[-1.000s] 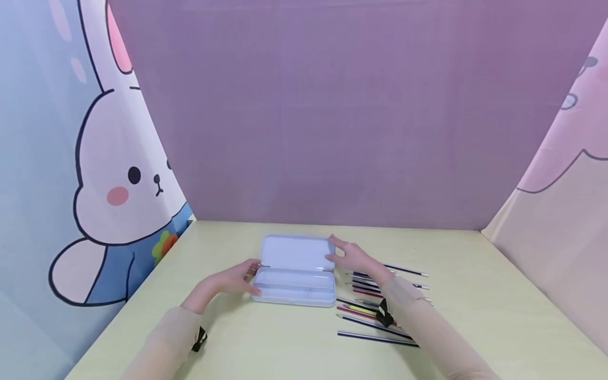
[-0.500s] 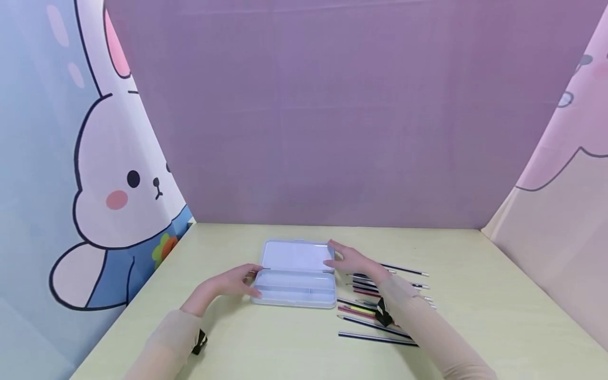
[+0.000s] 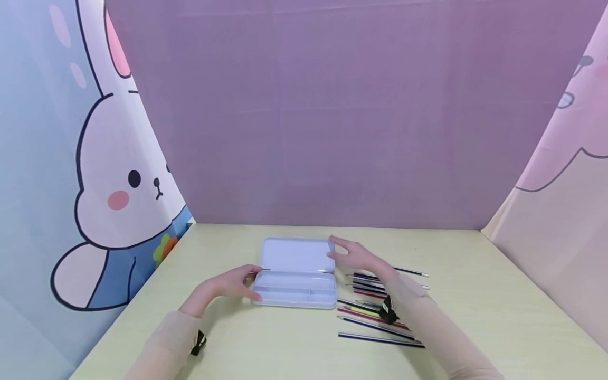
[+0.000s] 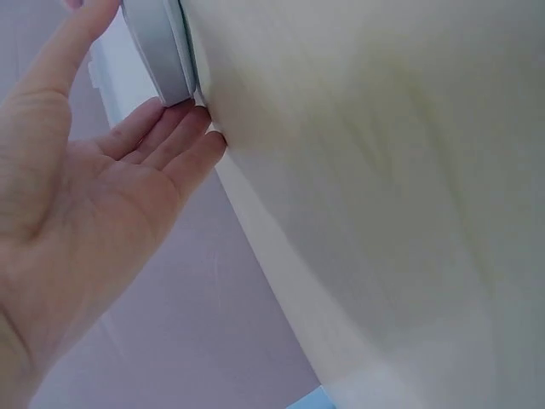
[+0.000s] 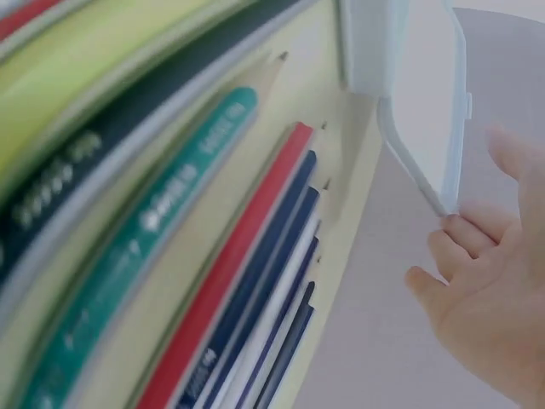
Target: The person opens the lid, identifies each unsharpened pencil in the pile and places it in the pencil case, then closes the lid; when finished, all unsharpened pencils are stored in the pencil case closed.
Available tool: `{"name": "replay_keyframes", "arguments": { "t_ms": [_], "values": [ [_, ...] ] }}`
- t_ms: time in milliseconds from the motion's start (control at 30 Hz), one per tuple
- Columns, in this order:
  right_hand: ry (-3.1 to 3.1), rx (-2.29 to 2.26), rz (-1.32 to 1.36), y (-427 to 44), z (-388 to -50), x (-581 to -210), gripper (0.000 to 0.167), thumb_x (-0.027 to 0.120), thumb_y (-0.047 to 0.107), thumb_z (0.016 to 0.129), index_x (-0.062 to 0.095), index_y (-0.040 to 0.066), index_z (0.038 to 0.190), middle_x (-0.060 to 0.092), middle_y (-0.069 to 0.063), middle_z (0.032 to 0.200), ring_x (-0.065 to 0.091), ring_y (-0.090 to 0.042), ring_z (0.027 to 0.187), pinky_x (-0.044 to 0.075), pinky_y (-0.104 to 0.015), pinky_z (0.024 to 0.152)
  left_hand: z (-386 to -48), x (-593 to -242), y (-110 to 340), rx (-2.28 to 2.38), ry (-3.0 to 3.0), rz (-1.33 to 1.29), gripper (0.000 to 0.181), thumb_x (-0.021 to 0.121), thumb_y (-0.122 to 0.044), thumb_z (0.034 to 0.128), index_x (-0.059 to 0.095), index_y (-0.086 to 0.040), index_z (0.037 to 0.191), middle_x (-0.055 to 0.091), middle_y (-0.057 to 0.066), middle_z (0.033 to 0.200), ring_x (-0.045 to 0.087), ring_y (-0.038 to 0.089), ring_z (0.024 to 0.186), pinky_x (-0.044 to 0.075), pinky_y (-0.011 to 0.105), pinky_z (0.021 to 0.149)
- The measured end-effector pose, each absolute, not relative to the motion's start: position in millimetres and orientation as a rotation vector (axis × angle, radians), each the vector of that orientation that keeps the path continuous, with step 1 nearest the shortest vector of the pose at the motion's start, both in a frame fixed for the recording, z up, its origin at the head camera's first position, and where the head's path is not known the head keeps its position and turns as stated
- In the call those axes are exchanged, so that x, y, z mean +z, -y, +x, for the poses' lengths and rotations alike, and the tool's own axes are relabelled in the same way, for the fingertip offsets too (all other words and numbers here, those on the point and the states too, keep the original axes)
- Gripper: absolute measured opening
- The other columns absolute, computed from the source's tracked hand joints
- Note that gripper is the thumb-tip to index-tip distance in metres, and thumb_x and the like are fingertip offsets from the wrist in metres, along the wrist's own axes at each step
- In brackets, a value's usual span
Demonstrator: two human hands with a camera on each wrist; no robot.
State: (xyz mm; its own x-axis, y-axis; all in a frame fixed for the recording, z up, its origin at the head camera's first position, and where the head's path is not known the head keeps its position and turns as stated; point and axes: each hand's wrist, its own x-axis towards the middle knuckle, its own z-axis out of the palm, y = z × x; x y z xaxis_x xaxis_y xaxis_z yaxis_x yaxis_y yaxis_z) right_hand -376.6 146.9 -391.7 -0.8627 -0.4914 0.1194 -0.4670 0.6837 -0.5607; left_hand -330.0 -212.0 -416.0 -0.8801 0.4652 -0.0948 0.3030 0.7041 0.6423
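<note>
A pale blue-white pencil case (image 3: 295,305) lies with its lid (image 3: 297,254) laid back on the table, its compartments bare. My left hand (image 3: 231,282) holds the left end of its base between thumb and fingers; in the left wrist view the fingers of that hand (image 4: 111,183) reach the case's end (image 4: 162,51). My right hand (image 3: 355,257) touches the lid's right edge, fingers slightly bent. In the right wrist view the fingertips of the right hand (image 5: 477,273) meet the lid corner (image 5: 426,128). Several pencils (image 3: 375,324) lie to the right of the case, partly under my right forearm.
Dark, red, yellow and teal pencils (image 5: 153,213) lie side by side in the right wrist view. The pale yellow table (image 3: 266,343) ends at a purple cloth backdrop (image 3: 304,116). Printed curtains with a rabbit (image 3: 119,174) hang at the left and right.
The lid's far edge dipped half a second ago and is slightly higher now. My right hand has shifted a little up and right, while the left hand stays at the case.
</note>
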Motion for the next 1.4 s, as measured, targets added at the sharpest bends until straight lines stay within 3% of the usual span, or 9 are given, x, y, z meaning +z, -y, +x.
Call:
{"name": "replay_keyframes", "arguments": {
  "t_ms": [300,533,967,1400],
  "values": [
    [-2.908,-1.098,-0.84,-166.2,-371.8,-382.5,0.054,0.054,0.034,0.095,0.042,0.01,0.141,0.042,-0.012,0.145,0.035,-0.033,0.135,0.033,-0.051,0.108,-327.2,-413.9,210.5,0.924,-2.705,0.582,0.08,0.081,-0.03,0.0723,0.042,0.004,0.134,0.048,0.019,0.135,0.045,0.036,0.124,0.036,0.05,0.105],
    [-2.941,-1.176,-0.843,-193.2,-366.2,-379.6,0.048,0.056,0.03,0.095,0.049,0.006,0.136,0.049,-0.016,0.138,0.043,-0.036,0.129,0.037,-0.051,0.105,-328.5,-412.8,210.1,0.895,-2.714,0.573,0.081,0.079,-0.031,0.0742,0.041,0.004,0.136,0.047,0.019,0.136,0.046,0.035,0.123,0.036,0.05,0.105],
    [-2.986,-1.173,-0.8,-238.7,-352.3,-378.9,0.043,0.056,0.022,0.095,0.051,-0.001,0.131,0.059,-0.02,0.124,0.058,-0.034,0.111,0.049,-0.044,0.092,-330.2,-415.7,211.0,0.903,-2.726,0.589,0.08,0.08,-0.032,0.0729,0.044,0.002,0.136,0.047,0.019,0.137,0.046,0.036,0.124,0.036,0.051,0.105],
    [-3.069,-1.081,-0.766,-275.7,-337.7,-390.4,0.038,0.058,0.018,0.094,0.056,-0.005,0.124,0.064,-0.021,0.113,0.062,-0.034,0.101,0.053,-0.042,0.084,-333.3,-417.8,213.3,1.006,-2.653,0.609,0.081,0.079,-0.029,0.0745,0.04,0.003,0.137,0.043,0.022,0.141,0.042,0.04,0.128,0.034,0.051,0.107]
  ]
}}
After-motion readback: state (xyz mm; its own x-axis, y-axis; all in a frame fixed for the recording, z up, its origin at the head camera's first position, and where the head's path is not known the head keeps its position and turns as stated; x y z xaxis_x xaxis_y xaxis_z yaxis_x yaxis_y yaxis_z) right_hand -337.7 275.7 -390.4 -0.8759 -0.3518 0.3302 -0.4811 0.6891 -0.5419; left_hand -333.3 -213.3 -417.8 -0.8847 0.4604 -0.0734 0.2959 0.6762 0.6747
